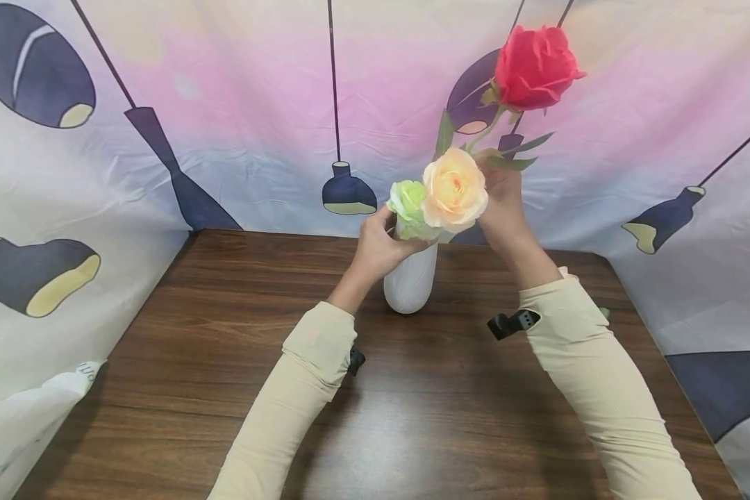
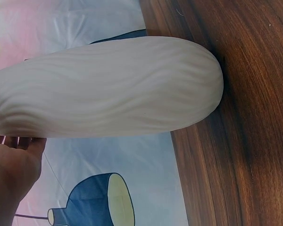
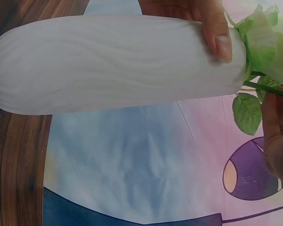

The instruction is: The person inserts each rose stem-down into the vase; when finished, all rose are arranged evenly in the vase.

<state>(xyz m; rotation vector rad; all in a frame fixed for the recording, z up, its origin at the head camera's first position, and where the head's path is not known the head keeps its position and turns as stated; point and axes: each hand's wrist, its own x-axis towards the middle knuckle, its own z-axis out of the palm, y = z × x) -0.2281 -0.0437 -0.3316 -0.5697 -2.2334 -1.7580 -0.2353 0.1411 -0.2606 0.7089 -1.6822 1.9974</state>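
A white vase [image 1: 410,278] with a wavy, ribbed surface stands upright on the brown wooden table. My left hand [image 1: 378,243] grips it near the mouth; in the right wrist view the thumb [image 3: 222,44] lies across its side. A pale green rose [image 1: 407,201] and a peach rose [image 1: 455,189] sit at the mouth. Behind the peach bloom, my right hand [image 1: 505,205] pinches the stem of a taller red rose [image 1: 537,68]. The right wrist view shows a green stem [image 3: 269,88] slanting into the vase mouth at those fingers. The lower stems are hidden inside the vase.
A printed cloth [image 1: 256,139] with lamp shapes hangs behind the wooden table [image 1: 225,361] and along both sides. A small green thing [image 1: 604,312] shows past the right sleeve. Crumpled white cloth [image 1: 69,382] lies at the table's left edge.
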